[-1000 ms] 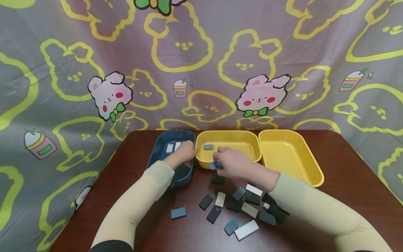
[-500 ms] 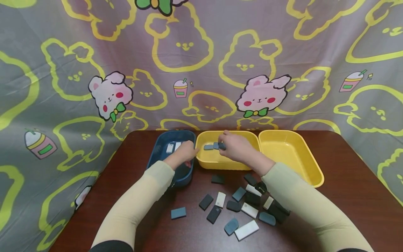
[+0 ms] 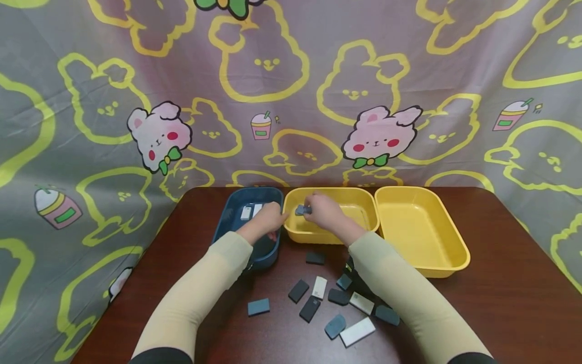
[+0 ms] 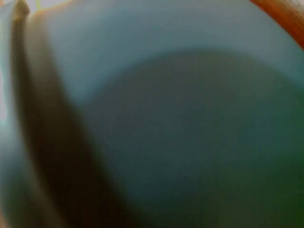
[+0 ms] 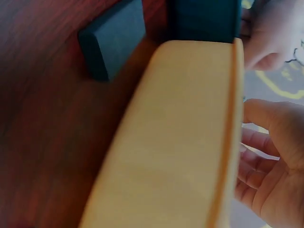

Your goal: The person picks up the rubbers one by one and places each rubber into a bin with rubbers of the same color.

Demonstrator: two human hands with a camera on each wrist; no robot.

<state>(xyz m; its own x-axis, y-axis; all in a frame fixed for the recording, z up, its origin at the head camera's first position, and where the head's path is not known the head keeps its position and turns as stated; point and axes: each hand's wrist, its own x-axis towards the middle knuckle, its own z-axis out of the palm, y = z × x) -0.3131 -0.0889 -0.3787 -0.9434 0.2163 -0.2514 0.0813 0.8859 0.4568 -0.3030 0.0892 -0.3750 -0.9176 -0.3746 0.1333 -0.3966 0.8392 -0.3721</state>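
Note:
My left hand grips the right side of the blue bin, thumb out over the neighbouring yellow rim and fingers inside. Its wrist view is blurred, mostly the bin's blue wall. Inside the middle yellow bin, my right hand pinches a small flat grey-blue block. It overlaps another grey-blue block lying there. In the right wrist view, the right hand shows beyond the yellow wall with curled fingers; the block is hidden there. Two white blocks lie in the blue bin.
To the right stands a second yellow bin. On the brown table in front lie several loose blocks, among them a black one, a long white one and a grey-blue one. My right sleeve covers part of the pile.
My right hand has carried the grey-blue block from the front of the middle yellow bin over its rim and then left, to the block lying inside. My left hand has stayed put.

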